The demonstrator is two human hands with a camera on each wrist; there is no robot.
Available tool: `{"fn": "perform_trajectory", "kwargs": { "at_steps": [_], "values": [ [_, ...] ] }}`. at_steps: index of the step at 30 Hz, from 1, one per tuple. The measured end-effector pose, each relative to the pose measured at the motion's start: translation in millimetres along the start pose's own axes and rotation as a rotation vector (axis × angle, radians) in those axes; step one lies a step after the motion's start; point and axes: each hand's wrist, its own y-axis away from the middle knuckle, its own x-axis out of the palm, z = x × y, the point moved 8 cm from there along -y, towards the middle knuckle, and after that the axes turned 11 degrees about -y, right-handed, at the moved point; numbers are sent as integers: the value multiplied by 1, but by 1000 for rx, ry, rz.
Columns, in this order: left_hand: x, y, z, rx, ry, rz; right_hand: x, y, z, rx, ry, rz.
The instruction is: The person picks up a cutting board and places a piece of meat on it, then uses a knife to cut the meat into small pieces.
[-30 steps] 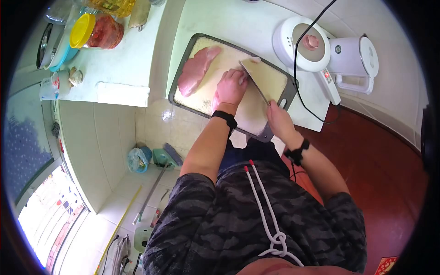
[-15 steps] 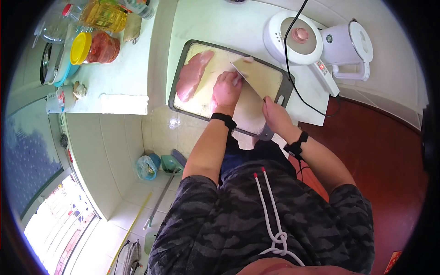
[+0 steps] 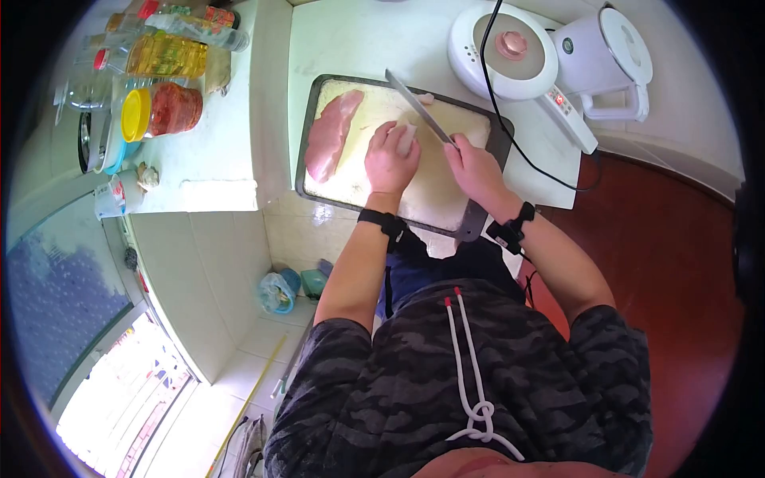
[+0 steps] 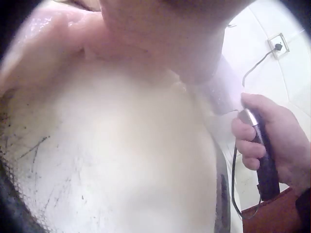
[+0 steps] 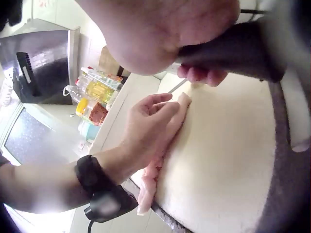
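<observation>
On the cutting board (image 3: pixel 446 191) lies a strip of raw meat with a pale end (image 3: pixel 407 140), mostly covered by my left hand (image 3: pixel 390 159). In the right wrist view the fingers bend over this meat strip (image 5: pixel 151 177), which runs out below the palm. My right hand (image 3: pixel 480 171) grips the black handle (image 4: pixel 266 162) of a kitchen knife (image 3: pixel 418 103). Its blade slants up and left past the left fingertips, seen nearly edge-on. Left of the left hand is a larger pink slab of raw meat (image 3: pixel 335 135). A small pale scrap (image 3: pixel 425 99) lies near the board's far edge.
A white electric pot (image 3: pixel 502 56) and a white kettle (image 3: pixel 610 64) stand at the back right, with a black cord (image 3: pixel 526 163) hanging past the board. On the left counter are a yellow-lidded jar (image 3: pixel 163 111) and an oil bottle (image 3: pixel 163 56).
The knife blade has turned from showing its flat face to nearly edge-on, away from the left fingers. More of the meat's pale end shows beside the left hand. The head view has shifted slightly.
</observation>
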Motion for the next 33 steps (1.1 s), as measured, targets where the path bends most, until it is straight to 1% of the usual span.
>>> {"fn": "perform_trajectory", "kwargs": {
  "at_steps": [2, 3, 5, 6, 8, 10, 11, 13, 16, 18, 20, 22, 24, 26, 28, 30, 33],
  "values": [
    [2, 0, 2, 10, 3, 17, -10, 6, 6, -29, -27, -97],
    [5, 1, 5, 15, 11, 29, -12, 8, 9, -25, -36, -99],
    [9, 4, 6, 54, -16, 25, -10, 11, 29, -186, 82, -72],
    [9, 4, 4, 88, -36, 13, -7, 12, 26, -178, 74, -79],
    [12, 5, 3, 114, -52, 13, 1, 16, 31, -290, 166, -85],
    [14, 5, 2, 136, -65, 11, 3, 18, 31, -295, 167, -70],
    [17, 5, 4, 111, -104, 42, 6, 19, 32, -309, 172, -50],
    [22, 5, 6, 92, -140, 80, 9, 20, 30, -281, 209, -39],
    [19, 4, 5, 95, -119, 46, 12, 23, 26, -240, 255, -8],
    [21, 4, 7, 74, -157, 91, 8, 27, 28, -224, 265, 8],
    [20, 4, 7, 81, -150, 81, 3, 37, 29, -180, 231, 76],
    [18, 2, 7, 84, -143, 65, -2, 46, 25, -174, 249, 91],
    [15, 1, 6, 79, -58, 45, -3, 51, 21, -172, 270, 112],
    [15, -1, 6, 72, -43, 65, -2, 52, 18, -158, 301, 108],
    [17, 0, 9, 58, -29, 88, 8, 37, 20, -165, 263, 107],
    [18, 0, 15, 40, 42, 72, 21, 11, 22, -177, 219, 115],
    [19, -1, 20, 13, 58, 64, 35, -25, 31, -217, 134, 99]
  ]
}}
